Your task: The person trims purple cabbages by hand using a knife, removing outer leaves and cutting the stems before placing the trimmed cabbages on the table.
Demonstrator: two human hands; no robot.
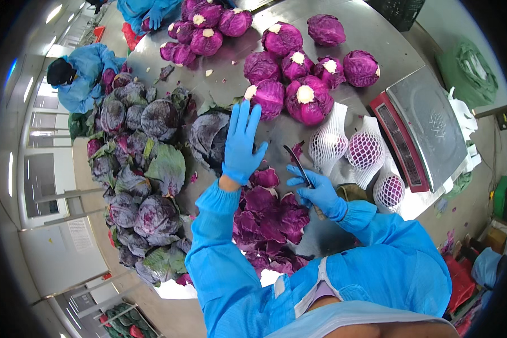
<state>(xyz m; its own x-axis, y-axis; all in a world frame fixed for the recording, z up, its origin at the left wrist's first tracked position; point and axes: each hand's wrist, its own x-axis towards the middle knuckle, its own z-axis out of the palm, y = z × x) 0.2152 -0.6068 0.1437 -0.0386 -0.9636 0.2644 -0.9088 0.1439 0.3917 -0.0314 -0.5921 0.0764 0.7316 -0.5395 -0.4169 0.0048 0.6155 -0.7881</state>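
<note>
My left hand (243,145), in a blue glove, is stretched flat with the thumb apart and nothing in it. It lies over the right edge of a dark, unpeeled red cabbage (208,137); whether it presses on it I cannot tell. Its fingertips reach to a trimmed purple cabbage (267,101) with a pale cut stem. My right hand (321,194), gloved alike, grips a knife (299,164) with a thin, dark, curved blade pointing up and left. Below both hands spreads a heap of stripped purple leaves (266,211).
Unpeeled cabbages (156,215) are piled along the left. Several trimmed cabbages (308,99) stand on the metal table (236,69). At right are cabbages in white foam nets (365,145) and a red weighing scale (426,126). A co-worker in blue (82,76) handles cabbages at far left.
</note>
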